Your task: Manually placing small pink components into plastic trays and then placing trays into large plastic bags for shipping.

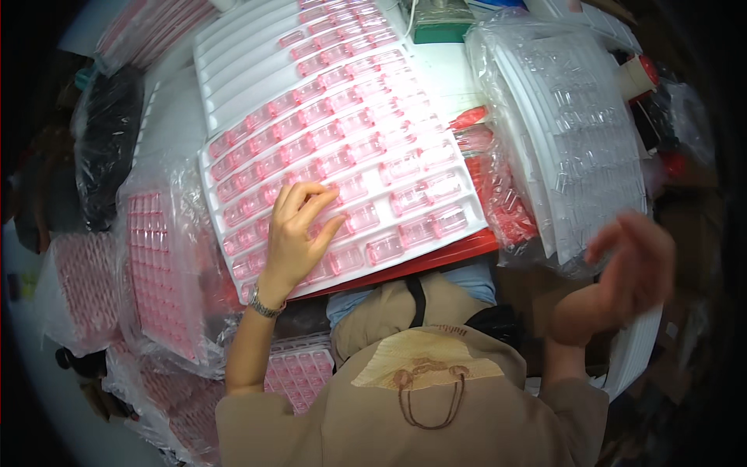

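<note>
A large white ribbed tray (233, 86) lies tilted in front of me, with rows of small clear pink plastic containers (327, 132) lined up in its grooves. Over the lower rows hovers my left hand (299, 226), wearing a metal-banded watch. Its fingers are curled, thumb and forefinger apart, and nothing shows between them. Whether its fingertips touch the pieces beneath, I cannot tell. Off to the right, my right hand (634, 268) is raised beside a stack of trays with clear pieces (580, 132). Motion blur smears its fingers, so any held thing is not visible.
A red surface (420, 261) shows under the tray's near edge. Plastic-wrapped trays of pink pieces (159, 272) stand at the left, near a black plastic bag (113, 144). A red bag (510, 214) lies between the main tray and the right stack. A green box (443, 29) sits beyond.
</note>
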A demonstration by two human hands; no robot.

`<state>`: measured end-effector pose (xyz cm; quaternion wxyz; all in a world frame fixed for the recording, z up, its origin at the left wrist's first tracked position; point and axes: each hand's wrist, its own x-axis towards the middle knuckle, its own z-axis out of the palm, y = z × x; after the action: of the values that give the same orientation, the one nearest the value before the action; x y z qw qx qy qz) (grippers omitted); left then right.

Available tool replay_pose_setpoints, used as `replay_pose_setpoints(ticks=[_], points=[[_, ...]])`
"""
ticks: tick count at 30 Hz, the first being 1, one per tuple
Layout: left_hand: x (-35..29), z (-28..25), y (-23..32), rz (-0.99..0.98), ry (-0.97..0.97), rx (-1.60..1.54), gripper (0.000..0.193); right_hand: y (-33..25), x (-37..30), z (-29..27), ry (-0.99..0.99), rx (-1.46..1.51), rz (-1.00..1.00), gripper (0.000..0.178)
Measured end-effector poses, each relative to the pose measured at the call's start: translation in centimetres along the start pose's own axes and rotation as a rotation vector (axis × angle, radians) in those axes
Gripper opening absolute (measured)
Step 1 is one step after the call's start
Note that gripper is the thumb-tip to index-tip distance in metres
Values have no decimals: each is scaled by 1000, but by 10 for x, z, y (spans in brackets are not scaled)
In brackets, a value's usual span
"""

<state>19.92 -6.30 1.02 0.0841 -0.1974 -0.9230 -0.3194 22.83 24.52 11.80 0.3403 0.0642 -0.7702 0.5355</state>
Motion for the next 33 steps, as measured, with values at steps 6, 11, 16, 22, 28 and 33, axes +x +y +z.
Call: replay_pose_setpoints(ticks=[6, 11, 16, 22, 28, 33], points=[[-5, 7, 12, -29, -3, 183, 36, 112, -41, 3, -813, -639, 2, 23], [-2, 15, 19, 97, -16, 253, 35, 129, -53, 15, -855, -869, -54, 26], [-12, 19, 32, 45, 14, 310, 34, 121, -34, 15, -651, -685, -253, 23], [-19, 31, 38, 49, 78, -462, 34, 45, -25, 68, -723, 534, 756, 17], [-17, 15, 45, 293, 66, -260, 33, 53, -22, 87, -1232, 421, 694, 24], [-19, 10, 42, 276, -15, -254, 33, 51, -15, 96, -1303, 449, 901, 36]])
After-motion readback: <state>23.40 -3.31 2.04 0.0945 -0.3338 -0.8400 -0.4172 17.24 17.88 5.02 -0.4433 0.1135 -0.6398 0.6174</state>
